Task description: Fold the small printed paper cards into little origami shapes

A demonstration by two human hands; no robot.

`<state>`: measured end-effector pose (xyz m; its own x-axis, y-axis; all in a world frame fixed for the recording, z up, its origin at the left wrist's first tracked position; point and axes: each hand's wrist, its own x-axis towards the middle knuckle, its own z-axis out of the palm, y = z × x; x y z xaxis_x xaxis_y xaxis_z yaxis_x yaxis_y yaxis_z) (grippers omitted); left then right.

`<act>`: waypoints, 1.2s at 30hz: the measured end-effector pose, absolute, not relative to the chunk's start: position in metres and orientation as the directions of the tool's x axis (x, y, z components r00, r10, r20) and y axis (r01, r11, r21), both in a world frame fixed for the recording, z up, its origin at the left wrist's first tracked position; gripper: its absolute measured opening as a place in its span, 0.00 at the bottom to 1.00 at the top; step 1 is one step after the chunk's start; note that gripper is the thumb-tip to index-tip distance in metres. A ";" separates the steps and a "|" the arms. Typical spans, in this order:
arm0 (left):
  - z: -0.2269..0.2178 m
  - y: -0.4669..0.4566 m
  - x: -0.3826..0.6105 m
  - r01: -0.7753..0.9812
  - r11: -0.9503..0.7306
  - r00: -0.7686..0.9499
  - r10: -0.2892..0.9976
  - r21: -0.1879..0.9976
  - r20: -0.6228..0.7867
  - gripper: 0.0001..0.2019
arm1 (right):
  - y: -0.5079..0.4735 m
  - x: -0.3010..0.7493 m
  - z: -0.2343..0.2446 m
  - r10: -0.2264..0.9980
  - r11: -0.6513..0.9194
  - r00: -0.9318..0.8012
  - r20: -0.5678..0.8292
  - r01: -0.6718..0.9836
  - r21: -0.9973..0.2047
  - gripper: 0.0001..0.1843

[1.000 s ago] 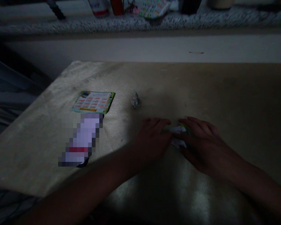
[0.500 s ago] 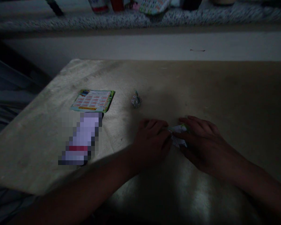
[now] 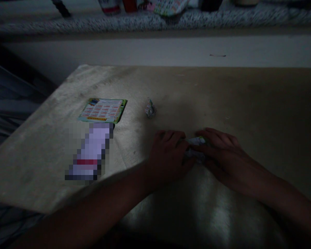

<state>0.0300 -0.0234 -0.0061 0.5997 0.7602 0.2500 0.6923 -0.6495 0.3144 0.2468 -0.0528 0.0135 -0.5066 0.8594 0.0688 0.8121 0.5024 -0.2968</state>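
My left hand [image 3: 168, 155] and my right hand [image 3: 223, 155] rest close together on a dim beige table [image 3: 223, 100]. Between their fingertips they pinch a small folded piece of white and green printed paper [image 3: 196, 141]. Both hands have their fingers curled down onto it, and most of the paper is hidden beneath them. A small crumpled or folded paper piece [image 3: 150, 109] lies on the table just beyond my left hand, untouched.
A printed card with a green border [image 3: 103, 110] lies flat to the left. Below it lies a blurred oblong object [image 3: 90, 152]. The table's left edge runs diagonally past them. A speckled ledge [image 3: 155, 20] with several containers runs along the back.
My hands have drawn slightly closer together over the paper, so less of it shows. Nothing else on the table has moved.
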 end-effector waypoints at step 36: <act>0.014 0.010 0.004 0.753 -0.418 0.498 0.867 0.508 -0.024 0.05 | -0.043 0.246 0.006 0.895 0.445 -0.431 0.117 0.842 -0.304 0.15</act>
<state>0.0038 0.0095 0.0137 0.4980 0.8669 -0.0240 0.7530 -0.4185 0.5079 0.2459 -0.0434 0.0058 -0.4308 0.8948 0.1170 0.8421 0.4452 -0.3045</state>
